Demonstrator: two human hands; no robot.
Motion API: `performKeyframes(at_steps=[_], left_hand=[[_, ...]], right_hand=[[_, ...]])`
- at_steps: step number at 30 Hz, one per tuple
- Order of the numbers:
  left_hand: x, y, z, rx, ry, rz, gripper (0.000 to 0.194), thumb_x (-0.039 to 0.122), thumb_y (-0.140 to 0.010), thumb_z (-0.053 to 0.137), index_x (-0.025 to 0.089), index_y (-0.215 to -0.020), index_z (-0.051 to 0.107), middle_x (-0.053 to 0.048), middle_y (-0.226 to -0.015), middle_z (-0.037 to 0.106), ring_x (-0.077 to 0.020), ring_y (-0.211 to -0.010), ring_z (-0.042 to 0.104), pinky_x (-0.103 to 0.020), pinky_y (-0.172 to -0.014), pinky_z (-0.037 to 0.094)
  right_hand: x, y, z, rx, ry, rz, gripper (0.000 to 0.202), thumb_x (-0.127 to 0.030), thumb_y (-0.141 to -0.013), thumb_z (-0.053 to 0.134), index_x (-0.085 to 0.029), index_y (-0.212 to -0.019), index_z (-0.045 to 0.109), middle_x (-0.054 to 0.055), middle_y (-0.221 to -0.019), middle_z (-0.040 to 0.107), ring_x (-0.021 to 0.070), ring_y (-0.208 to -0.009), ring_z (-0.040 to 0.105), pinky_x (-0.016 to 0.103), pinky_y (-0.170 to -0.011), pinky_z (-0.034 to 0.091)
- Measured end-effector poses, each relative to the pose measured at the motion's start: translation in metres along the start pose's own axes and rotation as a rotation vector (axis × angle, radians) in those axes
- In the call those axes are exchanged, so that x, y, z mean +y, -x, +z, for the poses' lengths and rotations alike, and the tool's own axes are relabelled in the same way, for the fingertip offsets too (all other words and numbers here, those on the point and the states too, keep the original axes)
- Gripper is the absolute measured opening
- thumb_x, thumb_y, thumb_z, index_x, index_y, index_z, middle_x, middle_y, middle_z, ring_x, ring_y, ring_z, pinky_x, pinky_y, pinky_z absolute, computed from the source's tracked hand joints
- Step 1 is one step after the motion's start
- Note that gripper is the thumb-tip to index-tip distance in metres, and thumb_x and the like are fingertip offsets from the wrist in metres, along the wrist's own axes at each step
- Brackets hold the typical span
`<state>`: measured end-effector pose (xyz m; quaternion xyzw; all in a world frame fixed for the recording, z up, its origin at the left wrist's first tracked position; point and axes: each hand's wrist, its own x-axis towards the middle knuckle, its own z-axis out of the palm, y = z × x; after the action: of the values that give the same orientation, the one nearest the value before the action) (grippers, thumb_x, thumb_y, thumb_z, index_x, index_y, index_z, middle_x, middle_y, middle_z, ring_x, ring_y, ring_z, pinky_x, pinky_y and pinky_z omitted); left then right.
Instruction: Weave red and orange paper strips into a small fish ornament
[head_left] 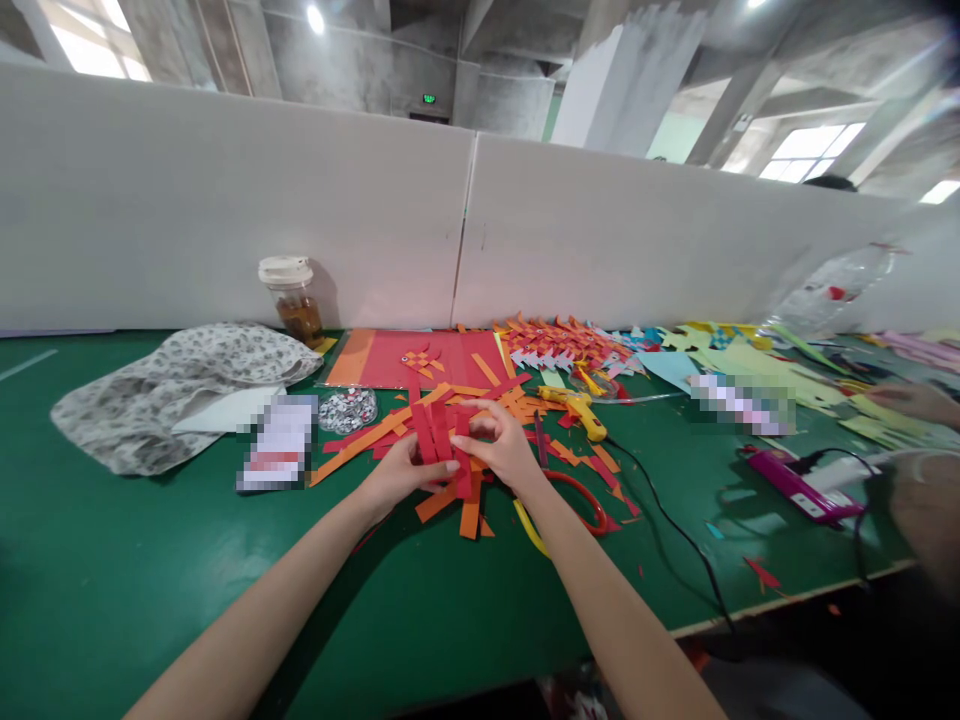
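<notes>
Several red paper strips are between my two hands over the middle of the table. My left hand pinches them low on the left side. From the right, my right hand has its thumb and fingers closed on the same red strips. Orange paper strips stick out beneath my hands, and a loose heap of orange and red strips spreads around them. Partly behind my right forearm lie scissors with red and yellow handles. Just beyond my right hand is a yellow glue gun with a black cord.
Behind lie red and orange sheets with a woven paper fish, and a pile of similar fish. A bag of googly eyes, patterned cloth and drink cup are left. Right: purple power strip and another person's hand.
</notes>
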<state>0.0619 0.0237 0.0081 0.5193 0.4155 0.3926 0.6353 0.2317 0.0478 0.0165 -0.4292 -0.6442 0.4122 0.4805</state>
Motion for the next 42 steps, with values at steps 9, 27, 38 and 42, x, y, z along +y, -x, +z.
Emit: performKeyframes(at_steps=[9,27,38,42], left_hand=[[-0.002,0.0,0.0,-0.077,0.006,-0.008,0.043,0.035,-0.066,0.073,0.016,-0.101,0.057,-0.007,-0.088,0.069,-0.0182,-0.074,0.067,-0.029,-0.062,0.055],[0.004,0.006,0.005,-0.126,-0.012,-0.085,0.035,0.038,-0.066,0.073,0.013,-0.088,0.064,-0.009,-0.079,0.07,-0.0187,-0.071,0.066,-0.029,-0.062,0.052],[0.0,-0.003,-0.001,0.154,0.175,-0.073,0.045,0.036,-0.062,0.076,0.015,-0.1,0.064,-0.012,-0.096,0.071,-0.0226,-0.08,0.069,-0.031,-0.068,0.055],[-0.003,-0.007,-0.002,0.224,0.216,-0.041,0.045,0.035,-0.061,0.077,0.014,-0.099,0.065,-0.012,-0.098,0.071,-0.0228,-0.084,0.068,-0.032,-0.072,0.055]], right_hand=[[-0.003,-0.001,0.003,0.066,-0.024,0.003,0.046,-0.029,-0.063,0.074,-0.022,-0.104,0.056,-0.005,-0.064,0.056,0.0111,-0.06,0.054,0.026,-0.061,0.045],[-0.007,0.002,0.005,0.09,-0.013,-0.004,0.044,-0.033,-0.064,0.073,-0.022,-0.103,0.057,-0.001,-0.073,0.061,0.0141,-0.072,0.06,0.028,-0.069,0.049],[-0.004,0.002,0.006,-0.014,0.118,0.131,0.032,-0.045,-0.071,0.065,-0.02,-0.089,0.062,-0.002,-0.066,0.059,0.012,-0.058,0.056,0.027,-0.058,0.048],[-0.002,0.002,0.005,-0.027,-0.016,0.119,0.033,-0.042,-0.067,0.069,-0.021,-0.09,0.059,-0.004,-0.065,0.054,0.0114,-0.057,0.056,0.027,-0.056,0.052]])
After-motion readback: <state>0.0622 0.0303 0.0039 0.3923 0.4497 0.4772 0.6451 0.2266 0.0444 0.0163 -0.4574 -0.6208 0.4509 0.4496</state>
